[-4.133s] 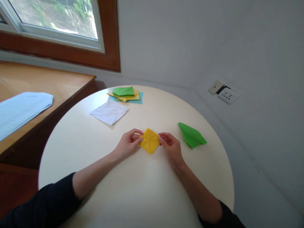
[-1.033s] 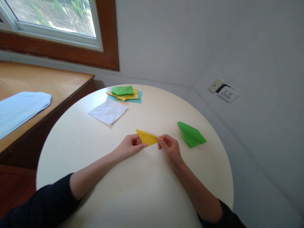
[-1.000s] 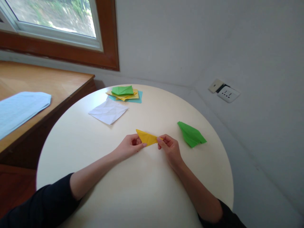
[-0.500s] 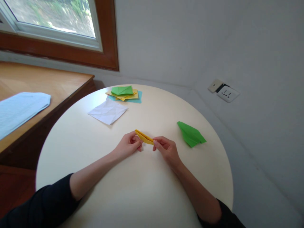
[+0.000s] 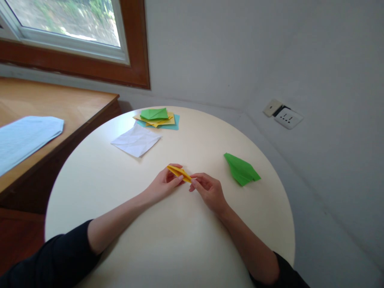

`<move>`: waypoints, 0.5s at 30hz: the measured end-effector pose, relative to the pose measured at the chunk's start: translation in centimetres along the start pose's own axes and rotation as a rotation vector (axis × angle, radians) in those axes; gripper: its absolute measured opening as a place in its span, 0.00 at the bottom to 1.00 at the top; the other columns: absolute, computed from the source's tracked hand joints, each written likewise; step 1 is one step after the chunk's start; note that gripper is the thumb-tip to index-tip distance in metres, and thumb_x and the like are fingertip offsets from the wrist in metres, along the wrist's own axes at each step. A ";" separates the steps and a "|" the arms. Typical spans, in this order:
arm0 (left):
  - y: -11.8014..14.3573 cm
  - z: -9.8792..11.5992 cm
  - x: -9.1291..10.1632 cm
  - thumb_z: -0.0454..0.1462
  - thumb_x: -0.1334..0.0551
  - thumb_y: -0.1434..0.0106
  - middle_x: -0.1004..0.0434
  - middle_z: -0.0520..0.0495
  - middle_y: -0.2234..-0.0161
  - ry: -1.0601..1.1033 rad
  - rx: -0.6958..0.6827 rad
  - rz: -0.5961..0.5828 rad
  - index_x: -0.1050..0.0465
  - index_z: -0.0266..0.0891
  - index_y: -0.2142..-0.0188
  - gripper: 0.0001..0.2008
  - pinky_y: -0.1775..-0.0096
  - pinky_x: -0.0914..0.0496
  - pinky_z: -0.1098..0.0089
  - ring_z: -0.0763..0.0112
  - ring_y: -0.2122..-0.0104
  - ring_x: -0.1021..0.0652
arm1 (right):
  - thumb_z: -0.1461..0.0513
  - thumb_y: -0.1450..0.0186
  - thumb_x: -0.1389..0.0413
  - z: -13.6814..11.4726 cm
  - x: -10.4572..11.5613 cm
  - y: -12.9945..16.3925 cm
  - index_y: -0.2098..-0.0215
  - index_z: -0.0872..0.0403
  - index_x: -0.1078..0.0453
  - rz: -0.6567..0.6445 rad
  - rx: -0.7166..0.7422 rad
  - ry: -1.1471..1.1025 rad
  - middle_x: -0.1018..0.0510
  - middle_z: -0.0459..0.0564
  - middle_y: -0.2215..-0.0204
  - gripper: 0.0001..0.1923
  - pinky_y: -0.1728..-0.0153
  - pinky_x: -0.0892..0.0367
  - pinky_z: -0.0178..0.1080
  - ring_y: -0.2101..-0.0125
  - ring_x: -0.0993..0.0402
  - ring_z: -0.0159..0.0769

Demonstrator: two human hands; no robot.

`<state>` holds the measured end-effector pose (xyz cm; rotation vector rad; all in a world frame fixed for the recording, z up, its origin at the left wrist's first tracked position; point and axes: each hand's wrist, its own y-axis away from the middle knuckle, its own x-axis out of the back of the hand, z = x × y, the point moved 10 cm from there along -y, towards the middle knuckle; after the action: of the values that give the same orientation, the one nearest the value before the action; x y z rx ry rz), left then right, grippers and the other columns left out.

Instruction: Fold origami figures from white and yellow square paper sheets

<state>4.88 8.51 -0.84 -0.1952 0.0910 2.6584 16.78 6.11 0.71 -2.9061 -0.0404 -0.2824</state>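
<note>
Paper (image 5: 175, 170), yellow and folded narrow, is over the round white table (image 5: 168, 248).
From this paper, the left hand (image 5: 163, 183) at 9 o'clock pinches it, thumb on near side; the right hand (image 5: 211, 193) at 4 o'clock holds the other tip in narrow grip. A green folded paper (image 5: 241, 170) lies at 3 o'clock, a white sheet (image 5: 136, 140) at 10, a coloured stack (image 5: 154, 115) at 11.

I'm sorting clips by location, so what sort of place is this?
Probably a room's corner, home or office unclear: a wood-framed window, a wall socket and a round white table show it.
</note>
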 end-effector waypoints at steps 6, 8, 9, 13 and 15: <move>0.0 0.4 -0.3 0.41 0.40 0.44 0.30 0.46 0.63 -0.066 -0.120 -0.031 0.41 0.37 0.56 0.19 0.58 0.32 0.65 0.68 0.62 0.27 | 0.55 0.42 0.45 1.1 0.2 0.0 0.64 0.54 0.30 0.021 -0.034 -0.038 0.23 0.47 0.74 0.12 0.74 0.27 0.37 0.78 0.25 0.33; 0.1 0.5 -0.5 0.40 0.41 0.42 0.30 0.45 0.61 -0.106 -0.157 -0.044 0.41 0.37 0.53 0.19 0.57 0.32 0.65 0.68 0.61 0.27 | 0.54 0.41 0.46 1.2 0.2 0.1 0.62 0.54 0.31 0.022 -0.027 -0.007 0.24 0.46 0.75 0.13 0.75 0.27 0.37 0.78 0.25 0.33; 0.2 0.5 -0.5 0.40 0.42 0.41 0.30 0.44 0.60 -0.131 -0.168 -0.047 0.42 0.37 0.52 0.19 0.57 0.32 0.65 0.68 0.60 0.27 | 0.54 0.40 0.47 1.1 0.2 0.1 0.62 0.54 0.31 0.021 -0.012 0.024 0.24 0.46 0.76 0.13 0.75 0.27 0.36 0.78 0.26 0.32; 0.6 1.0 -0.7 0.37 0.45 0.40 0.32 0.40 0.53 -0.270 -0.202 -0.026 0.43 0.37 0.46 0.22 0.55 0.33 0.64 0.67 0.57 0.28 | 0.57 0.38 0.50 -0.5 0.2 0.2 0.59 0.53 0.33 0.023 0.107 0.289 0.25 0.45 0.80 0.12 0.75 0.29 0.33 0.79 0.27 0.31; 0.8 1.6 -0.7 0.35 0.46 0.40 0.35 0.40 0.50 -0.351 -0.245 -0.011 0.43 0.38 0.46 0.22 0.54 0.33 0.64 0.66 0.54 0.30 | 0.58 0.37 0.51 -1.4 0.1 0.3 0.57 0.53 0.33 0.034 0.156 0.436 0.25 0.45 0.80 0.12 0.75 0.30 0.32 0.78 0.27 0.30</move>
<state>4.93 7.60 0.91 0.1941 -0.3485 2.6430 16.65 5.55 2.04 -2.6261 0.0549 -0.8560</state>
